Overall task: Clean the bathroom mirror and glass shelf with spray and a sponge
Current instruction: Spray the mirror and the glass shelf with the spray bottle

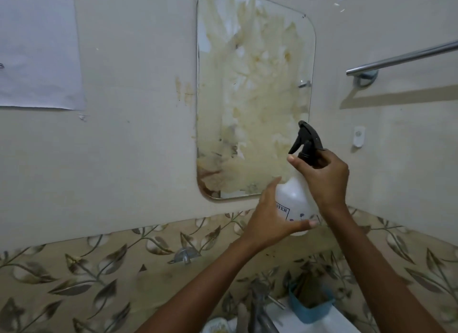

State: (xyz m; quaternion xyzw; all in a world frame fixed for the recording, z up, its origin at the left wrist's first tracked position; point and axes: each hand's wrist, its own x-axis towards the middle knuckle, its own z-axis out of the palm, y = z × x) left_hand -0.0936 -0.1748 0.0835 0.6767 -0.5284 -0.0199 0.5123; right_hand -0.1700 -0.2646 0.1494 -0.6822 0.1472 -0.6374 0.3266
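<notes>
The mirror (pixel 255 92) hangs on the wall, its rounded glass smeared with yellowish-brown grime over most of its face. In front of its lower right corner I hold a white spray bottle (pixel 293 199) with a black trigger head. My left hand (pixel 270 215) cups the bottle's body from below and the left. My right hand (pixel 322 175) grips the bottle's neck just under the trigger, nozzle aimed left toward the mirror. A clear glass shelf on a metal bracket (pixel 184 256) juts from the patterned tiles below the mirror. No sponge is in view.
A metal towel bar (pixel 401 57) runs along the right wall. Taped to the wall at upper left is a sheet of paper (pixel 37 47). Below, a faucet (pixel 260 305) stands over a white basin beside a blue basket (pixel 311 305). A small white hook (pixel 359 135) is on the right wall.
</notes>
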